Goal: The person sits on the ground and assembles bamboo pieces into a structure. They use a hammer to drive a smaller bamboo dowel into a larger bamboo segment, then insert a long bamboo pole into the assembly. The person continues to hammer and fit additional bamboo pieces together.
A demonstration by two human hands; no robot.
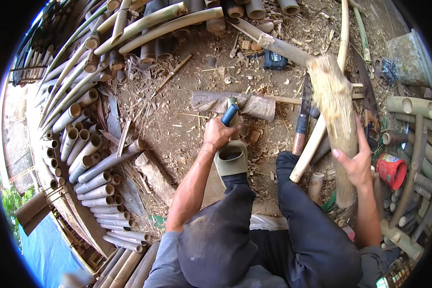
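My left hand (219, 134) is closed around a short tool with a blue grip (230, 114); its working end is hidden. Just below that fist, between my legs, is a pale olive bamboo piece (231, 165) with a dark hollow opening. A rough log (233, 104) lies across the ground beyond it. My right hand (357, 158) grips a thick wooden club (338, 134), raised close to the camera. The club's far end is battered and splintered, and its narrower end points toward me. Beside my right foot lies a large knife (302, 115) with a wrapped handle.
Stacked bamboo tubes (98, 192) line the left side, with curved bamboo poles (163, 24) at the far left. A long pale pole (317, 137) slants past my right leg. A tape measure (275, 60), a red container (391, 171) and a bucket (410, 57) are farther out. Wood chips cover the dirt floor.
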